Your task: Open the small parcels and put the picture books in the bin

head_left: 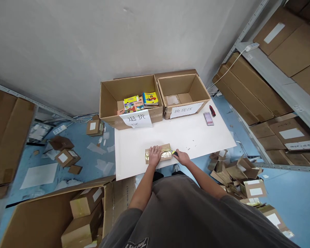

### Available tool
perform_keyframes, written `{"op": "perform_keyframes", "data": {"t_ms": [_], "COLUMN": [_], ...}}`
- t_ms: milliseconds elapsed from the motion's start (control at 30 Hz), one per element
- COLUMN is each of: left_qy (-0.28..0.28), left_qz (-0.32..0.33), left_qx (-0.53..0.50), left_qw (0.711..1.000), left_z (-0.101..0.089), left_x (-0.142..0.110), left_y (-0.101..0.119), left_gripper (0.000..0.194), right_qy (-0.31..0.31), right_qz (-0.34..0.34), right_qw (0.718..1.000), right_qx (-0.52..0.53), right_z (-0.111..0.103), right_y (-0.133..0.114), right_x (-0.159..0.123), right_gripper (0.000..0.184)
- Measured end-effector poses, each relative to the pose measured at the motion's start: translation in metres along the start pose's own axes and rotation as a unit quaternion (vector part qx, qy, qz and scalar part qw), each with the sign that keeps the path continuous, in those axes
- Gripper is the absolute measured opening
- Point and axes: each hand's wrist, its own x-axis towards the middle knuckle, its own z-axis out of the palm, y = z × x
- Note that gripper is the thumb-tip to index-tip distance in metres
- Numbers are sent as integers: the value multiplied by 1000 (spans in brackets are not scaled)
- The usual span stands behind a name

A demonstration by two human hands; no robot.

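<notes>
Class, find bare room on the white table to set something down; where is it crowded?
Bare on the white table: the left end, between book box and front edge; the strip between package and second box. Crowded: the back, filled by both boxes; front middle, around left hand and right hand; back right, by the red-black tool.

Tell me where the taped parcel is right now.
In the head view, the parcel lies below centre, near the close edge of the white table, under the left hand; the right hand holds a tool at the parcel's right end.
</notes>
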Motion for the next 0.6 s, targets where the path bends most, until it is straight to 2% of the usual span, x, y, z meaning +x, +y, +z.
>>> {"op": "perform_keyframes", "data": {"t_ms": [200, 367, 467, 600], "left_qy": [-16, -104, -114, -75], "left_qz": [33, 130, 122, 79], "left_qx": [24, -1, -2, -15], "left_qw": [999, 986, 986, 994], "left_z": [-8, -7, 1, 14], "left_x": [3, 26, 36, 33], "left_y": [2, 0, -4, -8], "left_gripper": [51, 54, 50, 46], "right_qy": [1, 12, 21, 10], "right_qz": [-21, 0, 25, 27], "right_qw": [1000, 1000, 999, 999], "right_qx": [14, 27, 22, 14], "right_z": [-1, 6, 8, 3], "right_y": [4, -7, -17, -21], "right_x": [0, -3, -3, 2], "right_gripper": [37, 36, 36, 37]}}
